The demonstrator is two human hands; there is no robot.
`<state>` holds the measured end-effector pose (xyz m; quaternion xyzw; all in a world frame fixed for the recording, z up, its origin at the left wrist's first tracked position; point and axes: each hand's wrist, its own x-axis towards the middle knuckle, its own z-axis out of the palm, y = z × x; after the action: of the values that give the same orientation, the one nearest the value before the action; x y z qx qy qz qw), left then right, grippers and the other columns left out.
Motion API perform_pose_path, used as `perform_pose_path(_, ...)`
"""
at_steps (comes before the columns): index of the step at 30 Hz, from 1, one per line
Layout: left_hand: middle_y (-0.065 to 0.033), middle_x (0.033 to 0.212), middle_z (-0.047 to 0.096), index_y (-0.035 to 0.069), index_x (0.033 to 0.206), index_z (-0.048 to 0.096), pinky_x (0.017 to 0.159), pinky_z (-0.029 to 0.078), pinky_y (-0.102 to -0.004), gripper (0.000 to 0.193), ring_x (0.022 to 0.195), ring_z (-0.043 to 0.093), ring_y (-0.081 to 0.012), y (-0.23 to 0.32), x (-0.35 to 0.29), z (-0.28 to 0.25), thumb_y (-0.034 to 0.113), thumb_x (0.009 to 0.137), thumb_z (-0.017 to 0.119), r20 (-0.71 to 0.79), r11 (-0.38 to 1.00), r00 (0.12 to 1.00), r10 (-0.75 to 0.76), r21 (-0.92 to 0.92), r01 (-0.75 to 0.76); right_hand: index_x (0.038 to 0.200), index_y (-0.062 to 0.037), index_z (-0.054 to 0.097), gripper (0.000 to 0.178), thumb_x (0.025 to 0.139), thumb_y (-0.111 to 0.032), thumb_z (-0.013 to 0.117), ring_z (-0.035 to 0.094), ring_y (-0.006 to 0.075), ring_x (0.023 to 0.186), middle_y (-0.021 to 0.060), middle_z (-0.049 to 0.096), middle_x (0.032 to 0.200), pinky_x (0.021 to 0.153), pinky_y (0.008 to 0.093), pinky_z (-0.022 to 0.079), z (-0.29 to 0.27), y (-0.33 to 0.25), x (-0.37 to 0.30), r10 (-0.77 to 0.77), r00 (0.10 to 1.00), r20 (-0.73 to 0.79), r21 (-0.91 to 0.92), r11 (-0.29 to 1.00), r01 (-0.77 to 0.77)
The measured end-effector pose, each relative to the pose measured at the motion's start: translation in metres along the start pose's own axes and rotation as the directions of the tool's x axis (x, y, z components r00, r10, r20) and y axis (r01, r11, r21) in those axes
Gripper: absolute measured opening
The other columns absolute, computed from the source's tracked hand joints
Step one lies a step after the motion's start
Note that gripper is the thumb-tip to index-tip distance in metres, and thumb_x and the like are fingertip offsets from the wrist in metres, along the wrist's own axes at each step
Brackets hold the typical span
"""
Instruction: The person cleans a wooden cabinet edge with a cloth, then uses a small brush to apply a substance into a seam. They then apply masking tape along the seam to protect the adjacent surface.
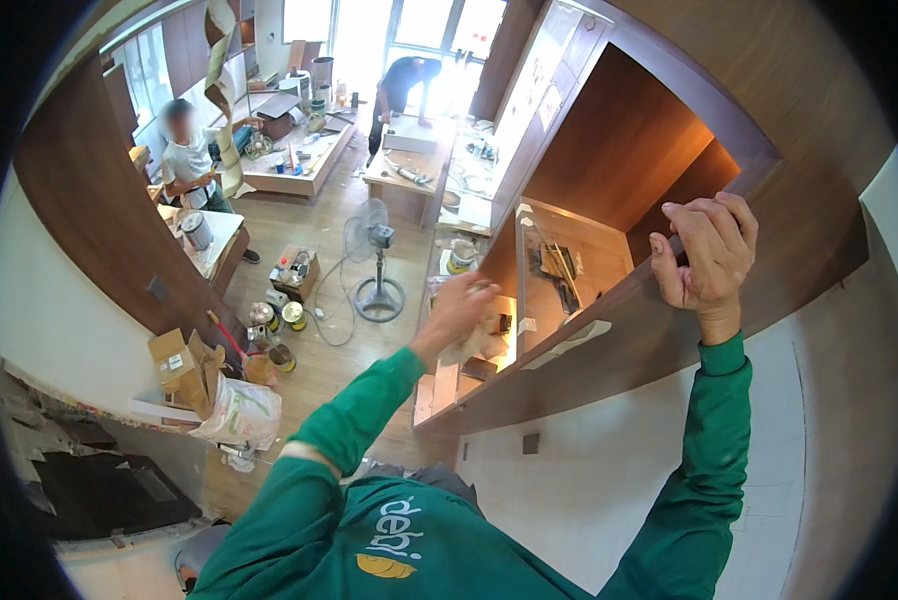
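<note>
Mid-frame, a pale cloth-like thing [477, 344] lies just below the left hand [457, 312], the nearer one. Upper right, the right hand [711, 250] curls by the cabinet edge [635, 287]; I cannot tell either grip.

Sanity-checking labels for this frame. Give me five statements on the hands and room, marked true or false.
1. The right hand is at the edge of the wooden cabinet. True.
2. The camera wearer is dressed in red. False: the sleeves are green.
3. A pedestal fan stands on the floor. True.
4. Both hands are on the fan. False: the left hand is by the cabinet's lower part.
5. Another person wears a white top. True.
</note>
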<state>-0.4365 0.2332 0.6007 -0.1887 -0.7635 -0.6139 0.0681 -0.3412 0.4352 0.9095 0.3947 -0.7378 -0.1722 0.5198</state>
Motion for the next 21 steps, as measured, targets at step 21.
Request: perform_pose_path(21, -0.0127, 0.08, 0.069, 0.01, 0.085, 0.071, 0.066, 0.054, -0.0436, 0.016, 0.079, 0.069, -0.032, 0.049, 0.117, 0.135, 0.018, 0.078, 0.06, 0.7, 0.64, 0.69, 0.183, 0.448, -0.625, 0.09, -0.0057, 0.067, 0.023, 0.07, -0.016, 0.074, 0.061, 0.0205, 0.072, 0.0041, 0.061, 0.069, 0.086, 0.0376, 0.047, 0.004, -0.005, -0.002, 0.082, 0.997, 0.009, -0.011, 0.997, -0.082)
